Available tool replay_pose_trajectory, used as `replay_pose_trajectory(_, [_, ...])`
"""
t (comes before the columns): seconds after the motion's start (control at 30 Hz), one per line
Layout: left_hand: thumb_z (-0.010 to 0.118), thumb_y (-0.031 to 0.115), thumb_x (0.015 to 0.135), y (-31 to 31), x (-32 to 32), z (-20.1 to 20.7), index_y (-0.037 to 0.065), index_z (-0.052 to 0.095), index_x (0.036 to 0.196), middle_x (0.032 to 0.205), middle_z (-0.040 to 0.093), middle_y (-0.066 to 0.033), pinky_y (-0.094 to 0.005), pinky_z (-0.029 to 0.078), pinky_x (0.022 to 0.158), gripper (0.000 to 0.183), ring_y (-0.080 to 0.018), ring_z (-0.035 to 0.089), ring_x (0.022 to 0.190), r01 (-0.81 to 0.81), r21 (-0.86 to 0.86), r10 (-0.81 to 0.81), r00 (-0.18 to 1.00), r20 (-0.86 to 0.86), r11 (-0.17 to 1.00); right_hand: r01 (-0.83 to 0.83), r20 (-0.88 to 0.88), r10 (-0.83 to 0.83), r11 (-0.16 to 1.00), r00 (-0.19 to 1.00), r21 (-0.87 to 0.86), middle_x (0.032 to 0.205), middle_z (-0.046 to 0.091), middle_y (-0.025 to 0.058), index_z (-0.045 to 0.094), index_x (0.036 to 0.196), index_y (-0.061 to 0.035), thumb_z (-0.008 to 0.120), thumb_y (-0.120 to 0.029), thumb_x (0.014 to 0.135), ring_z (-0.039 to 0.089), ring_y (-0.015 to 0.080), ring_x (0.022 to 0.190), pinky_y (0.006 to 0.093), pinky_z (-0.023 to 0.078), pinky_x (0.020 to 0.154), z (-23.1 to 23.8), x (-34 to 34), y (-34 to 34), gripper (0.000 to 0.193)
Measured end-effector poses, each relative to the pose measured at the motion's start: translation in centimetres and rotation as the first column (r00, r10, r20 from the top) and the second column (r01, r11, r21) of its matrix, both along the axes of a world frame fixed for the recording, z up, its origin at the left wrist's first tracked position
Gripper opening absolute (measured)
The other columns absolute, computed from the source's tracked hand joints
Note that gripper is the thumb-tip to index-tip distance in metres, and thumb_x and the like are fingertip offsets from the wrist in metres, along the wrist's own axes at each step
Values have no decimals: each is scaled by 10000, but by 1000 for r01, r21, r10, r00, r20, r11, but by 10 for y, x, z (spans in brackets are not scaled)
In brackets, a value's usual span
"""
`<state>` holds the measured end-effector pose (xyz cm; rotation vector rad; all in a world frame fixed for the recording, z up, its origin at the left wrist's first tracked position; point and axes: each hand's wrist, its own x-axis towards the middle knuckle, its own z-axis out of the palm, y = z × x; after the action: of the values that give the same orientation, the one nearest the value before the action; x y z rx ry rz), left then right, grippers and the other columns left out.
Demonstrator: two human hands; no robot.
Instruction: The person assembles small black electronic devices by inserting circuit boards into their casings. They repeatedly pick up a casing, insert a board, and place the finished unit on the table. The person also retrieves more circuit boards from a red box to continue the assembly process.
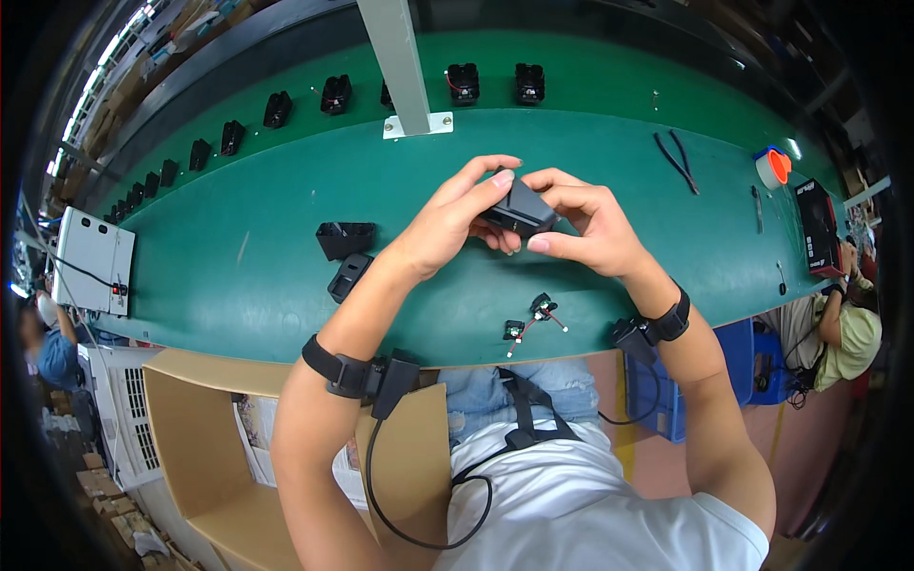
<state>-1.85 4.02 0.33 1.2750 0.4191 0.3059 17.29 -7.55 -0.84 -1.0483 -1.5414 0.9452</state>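
Over the middle of the green bench, my left hand (pixel 464 211) and my right hand (pixel 592 221) both grip one black plastic housing (pixel 520 207). My left thumb presses on its upper face, while the right fingers close around its right end. What lies inside the housing is hidden. Left of my hands, an open black plastic shell (pixel 345 238) rests on the bench, and a second black part (pixel 350 276) with an opening lies just below it. Nearer to me are two small circuit boards (pixel 529 320) with red and white wires.
Several black housings (pixel 335 93) stand in a row on the far green strip, beyond a grey post (pixel 398 67). Pliers (pixel 678 162), a tape roll (pixel 773 167) and a black box (pixel 817 228) lie right. A white metal box (pixel 93 259) stands left. An open carton (pixel 214 447) sits below the bench edge.
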Motion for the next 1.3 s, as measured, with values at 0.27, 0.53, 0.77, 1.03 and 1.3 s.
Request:
replay_pose_trajectory(0.27, [483, 436, 1014, 1, -2, 1, 21, 450, 1343, 883, 631, -80, -271, 512, 607, 531, -148, 639, 648, -37, -48, 33, 996, -88, 998, -6, -328, -62, 979, 943, -202, 1268, 564, 106, 724, 1002, 4, 738, -95, 857, 567, 202, 1108, 343, 467, 975, -4, -8, 0, 176])
replay_pose_trajectory(0.53, [473, 453, 1014, -2, -1, 6, 3, 437, 1348, 845, 624, -83, -270, 508, 599, 562, -151, 637, 642, -21, -47, 18, 997, -71, 999, -150, -569, -27, 953, 822, -262, 1375, 521, 112, 707, 1044, -13, 720, -131, 873, 559, 226, 1167, 386, 435, 1033, -14, -8, -1, 208])
replay_pose_trajectory(0.77, [470, 465, 1009, -3, 0, 6, 9, 440, 1346, 827, 615, -86, -275, 500, 595, 568, -150, 617, 623, -41, -55, 35, 995, -98, 998, -181, -619, -44, 938, 784, -296, 1403, 496, 118, 681, 1070, -16, 683, -176, 907, 558, 238, 1180, 439, 436, 1058, -9, -14, 0, 229])
replay_pose_trajectory(1.03, [473, 484, 1004, -6, 1, 7, -3, 400, 1383, 827, 621, -91, -278, 514, 600, 621, -144, 620, 628, -33, -50, 28, 995, -96, 998, -308, -681, 65, 920, 730, -242, 1282, 580, 150, 674, 992, -23, 705, -197, 905, 617, 247, 1076, 448, 473, 1012, -23, -9, 0, 197])
replay_pose_trajectory(1.3, [546, 528, 950, 15, -18, 28, 20, 467, 1363, 906, 702, -134, -415, 552, 700, 659, -335, 691, 731, 72, 867, 503, 790, -351, 493, 264, 410, -410, 892, 815, 366, 1257, 616, 187, 726, 888, -21, 811, -234, 765, 640, 305, 1060, 426, 504, 926, 12, 22, 38, 261])
